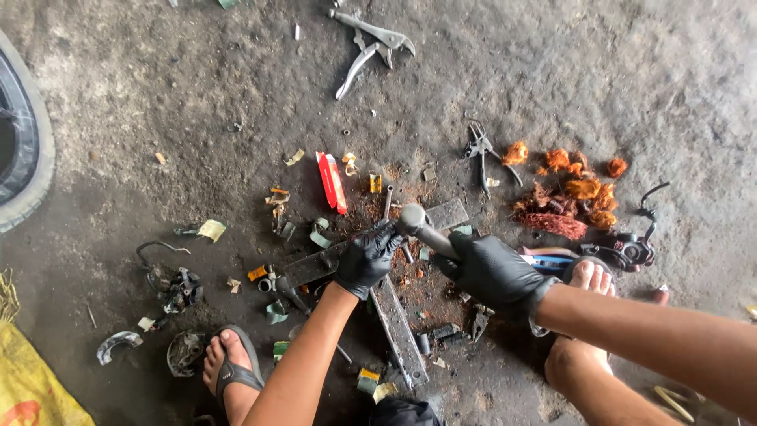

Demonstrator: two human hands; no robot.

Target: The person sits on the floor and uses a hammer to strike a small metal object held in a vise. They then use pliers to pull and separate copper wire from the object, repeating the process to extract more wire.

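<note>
My right hand [493, 272], in a black glove, grips the handle of a hammer [416, 223] whose grey head sits just right of my left fingertips. My left hand [367, 259], also gloved in black, presses down on a small part that rests on a flat metal bar [315, 266]; the part itself is hidden under the fingers. A second, long metal bar [400, 331] runs from under my hands toward me. Rusty flakes and small scraps lie on the concrete floor [552, 79] around both hands.
Locking pliers [367, 45] lie at the top, small pliers [479, 150] and orange-brown wire clumps [572, 193] to the right. A red packet [332, 181] lies above my hands. A tyre [24, 130] is at left, a yellow sack [27, 379] bottom left. My sandalled feet [229, 359] flank the work.
</note>
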